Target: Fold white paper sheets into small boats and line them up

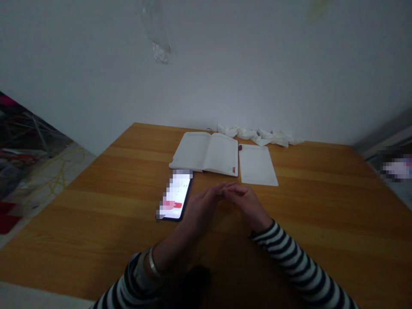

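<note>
My left hand (201, 209) and my right hand (246, 202) meet fingertip to fingertip above the wooden table (96, 214), just in front of an open notebook (207, 152). The fingers are drawn together in a pinch around something small and pale that I cannot make out. Both sleeves are black-and-white striped, and a bracelet sits on my left wrist. A lit smartphone (175, 195) lies flat on the table just left of my left hand.
A loose white sheet (257, 165) lies right of the notebook, with a small dark red object (240, 147) between them. Crumpled white tissue (260, 134) lines the table's far edge against the white wall. Clutter stands on the floor at far left.
</note>
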{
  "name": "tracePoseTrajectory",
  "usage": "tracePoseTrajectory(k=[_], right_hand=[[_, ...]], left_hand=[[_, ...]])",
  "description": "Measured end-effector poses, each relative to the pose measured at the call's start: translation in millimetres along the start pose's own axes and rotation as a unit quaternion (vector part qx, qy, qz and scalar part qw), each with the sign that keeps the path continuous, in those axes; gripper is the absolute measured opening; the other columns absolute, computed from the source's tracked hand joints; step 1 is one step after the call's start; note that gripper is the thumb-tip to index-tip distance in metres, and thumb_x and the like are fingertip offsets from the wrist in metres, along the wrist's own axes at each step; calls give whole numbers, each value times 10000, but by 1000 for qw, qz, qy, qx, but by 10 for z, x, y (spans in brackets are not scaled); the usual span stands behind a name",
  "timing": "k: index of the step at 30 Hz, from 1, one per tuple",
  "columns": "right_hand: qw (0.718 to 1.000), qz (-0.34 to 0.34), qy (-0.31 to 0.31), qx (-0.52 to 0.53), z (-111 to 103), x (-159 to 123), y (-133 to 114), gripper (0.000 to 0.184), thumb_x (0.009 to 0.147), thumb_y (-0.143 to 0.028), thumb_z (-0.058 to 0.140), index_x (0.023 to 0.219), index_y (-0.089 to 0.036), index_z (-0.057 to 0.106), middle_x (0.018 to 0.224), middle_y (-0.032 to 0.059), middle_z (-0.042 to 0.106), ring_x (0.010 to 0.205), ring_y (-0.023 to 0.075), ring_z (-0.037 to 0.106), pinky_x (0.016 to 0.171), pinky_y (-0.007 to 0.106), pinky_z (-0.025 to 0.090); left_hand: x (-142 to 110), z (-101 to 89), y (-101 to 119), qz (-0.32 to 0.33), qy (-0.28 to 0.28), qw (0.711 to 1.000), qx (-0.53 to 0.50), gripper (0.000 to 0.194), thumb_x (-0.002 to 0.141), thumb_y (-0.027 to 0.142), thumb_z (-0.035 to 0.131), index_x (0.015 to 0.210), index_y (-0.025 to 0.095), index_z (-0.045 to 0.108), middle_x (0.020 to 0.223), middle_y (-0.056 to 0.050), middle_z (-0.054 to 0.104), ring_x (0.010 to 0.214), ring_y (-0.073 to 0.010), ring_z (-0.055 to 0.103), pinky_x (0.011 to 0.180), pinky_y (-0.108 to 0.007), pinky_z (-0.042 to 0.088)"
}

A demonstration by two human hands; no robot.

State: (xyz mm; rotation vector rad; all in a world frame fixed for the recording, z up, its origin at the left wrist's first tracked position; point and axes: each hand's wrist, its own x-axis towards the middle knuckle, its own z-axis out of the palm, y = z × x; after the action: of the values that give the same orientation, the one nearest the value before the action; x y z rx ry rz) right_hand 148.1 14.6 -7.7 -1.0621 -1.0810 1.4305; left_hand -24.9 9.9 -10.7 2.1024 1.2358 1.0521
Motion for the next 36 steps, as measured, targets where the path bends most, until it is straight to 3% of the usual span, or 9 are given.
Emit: tracePoseTrajectory(k=[3,6,11,15,19,26,30,33,36], right_hand=[[996,-39,7,-75,-42,36,-12,135,728,-342,790,732,-209,769,835,40,703,790,178,652,743,304,523],[982,-102,8,-159,-45,55,-34,138,760,-330,761,701,-205,754,853,59,681,800,192,643,717,314,525],[952,-180,58,-242,-8,40,-70,81,745,-272,778,718,-213,730,868,65,677,814,204,642,771,348,524],[975,-124,123,-139,-9,23,-78,170,691,-304,813,740,-201,688,803,47,706,773,202,656,735,332,531],[990,-38,61,-117,-26,26,-74,218,665,-351,819,787,-194,733,756,39,735,649,184,649,612,295,512],[997,26,54,-58,30,6,-31,212,632,-337,834,749,-176,760,713,42,746,625,167,660,629,289,524],[995,88,20,44,89,-42,1,343,616,-383,857,865,-172,755,805,56,765,682,173,695,622,276,547],[997,73,-1,19,123,-64,0,354,659,-446,822,846,-153,757,767,69,761,632,173,692,552,260,542],[998,18,45,-50,121,-66,-42,338,700,-482,777,691,-149,719,538,33,679,454,137,600,430,228,466]], left_hand=[[7,-23,17,-4,-16,999,-31,215,934,201,543,1081,230,697,996,-46,763,871,-177,714,768,-264,541],[70,-45,68,-105,13,992,-62,147,898,275,617,839,184,717,752,-21,750,670,-155,687,633,-232,518],[144,-27,128,-210,67,941,-256,224,801,352,725,708,153,680,716,-36,735,693,-170,691,670,-267,551],[149,-13,132,-225,91,911,-334,212,764,345,763,736,144,701,888,-79,762,840,-197,713,792,-314,570],[172,-20,100,-248,100,895,-358,256,744,370,783,827,147,689,716,-19,718,683,-154,690,699,-296,590],[115,5,107,-161,128,949,-241,154,813,286,720,928,197,770,853,-34,751,748,-150,686,673,-254,593],[82,17,149,-171,181,936,-251,198,803,312,734,955,192,776,879,-45,764,773,-176,709,717,-297,613],[86,5,152,-162,162,941,-248,201,824,310,718,972,186,770,862,-47,764,736,-171,710,680,-287,609],[98,-23,125,-82,128,974,-165,127,832,262,711,926,208,777,844,-39,757,738,-164,700,689,-276,589]])
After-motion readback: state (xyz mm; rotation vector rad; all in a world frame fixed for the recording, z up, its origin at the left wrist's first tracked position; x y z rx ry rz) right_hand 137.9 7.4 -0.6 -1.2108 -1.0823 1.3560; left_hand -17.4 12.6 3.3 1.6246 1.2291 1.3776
